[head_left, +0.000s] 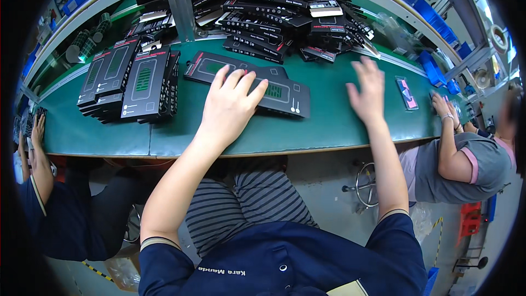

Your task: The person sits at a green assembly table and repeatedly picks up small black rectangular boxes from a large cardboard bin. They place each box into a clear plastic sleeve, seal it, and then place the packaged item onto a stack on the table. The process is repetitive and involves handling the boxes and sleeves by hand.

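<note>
Two flat black boxes lie overlapped on the green table in front of me. The nearer black box has a phone outline and green bars printed on it; the farther box lies partly under my left hand. My left hand rests over both with its fingers spread and stretched out, not wrapped round either. To the right, my right hand is held over bare table, fingers apart and a little blurred, holding nothing. Farther right lies a small pink and blue packet, apart from my hand.
Stacks of similar black boxes stand at the left. A large untidy heap of black boxes fills the back, behind a metal post. Blue bins stand at the right. Co-workers sit on both sides, one person's hand near the packet.
</note>
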`<state>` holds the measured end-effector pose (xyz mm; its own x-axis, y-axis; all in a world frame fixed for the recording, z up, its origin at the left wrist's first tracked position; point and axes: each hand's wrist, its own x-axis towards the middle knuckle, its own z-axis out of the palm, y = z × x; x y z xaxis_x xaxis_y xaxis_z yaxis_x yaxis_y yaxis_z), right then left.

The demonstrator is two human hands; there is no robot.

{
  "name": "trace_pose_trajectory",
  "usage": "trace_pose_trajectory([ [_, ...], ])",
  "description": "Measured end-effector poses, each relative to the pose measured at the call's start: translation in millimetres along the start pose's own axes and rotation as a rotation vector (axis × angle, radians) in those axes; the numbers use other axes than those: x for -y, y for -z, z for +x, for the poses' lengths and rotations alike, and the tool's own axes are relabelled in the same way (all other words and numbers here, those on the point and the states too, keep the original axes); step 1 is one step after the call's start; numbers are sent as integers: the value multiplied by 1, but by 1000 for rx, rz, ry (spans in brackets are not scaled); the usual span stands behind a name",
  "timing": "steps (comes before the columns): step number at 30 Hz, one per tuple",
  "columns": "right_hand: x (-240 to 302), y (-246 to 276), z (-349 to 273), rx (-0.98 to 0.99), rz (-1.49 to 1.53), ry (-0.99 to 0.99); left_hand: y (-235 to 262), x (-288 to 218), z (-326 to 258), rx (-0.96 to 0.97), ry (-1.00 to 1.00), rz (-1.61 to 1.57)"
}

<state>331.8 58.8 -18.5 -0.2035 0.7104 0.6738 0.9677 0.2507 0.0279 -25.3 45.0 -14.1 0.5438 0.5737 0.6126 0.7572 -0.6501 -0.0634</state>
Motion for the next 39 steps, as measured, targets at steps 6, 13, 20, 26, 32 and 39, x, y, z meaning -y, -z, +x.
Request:
trace_pose_trajectory([
  [6,-158,2,-42,124,-582,-603,22,-18,9,-189,-53,-216],
  [13,-124,0,-45,269,-387,-524,64,-12,-12,244,301,-656],
  [20,63,34,-50,165,82,-261,41,-32,-11,239,106,-467],
  [26,90,38,-28,308,446,-464,22,-23,-5,280,57,-645],
  [32,84,44,-15,655,728,38,19,-11,-9,339,96,-591],
  [39,131,34,-20,624,803,191,8,-15,-9,290,-3,-617],
])
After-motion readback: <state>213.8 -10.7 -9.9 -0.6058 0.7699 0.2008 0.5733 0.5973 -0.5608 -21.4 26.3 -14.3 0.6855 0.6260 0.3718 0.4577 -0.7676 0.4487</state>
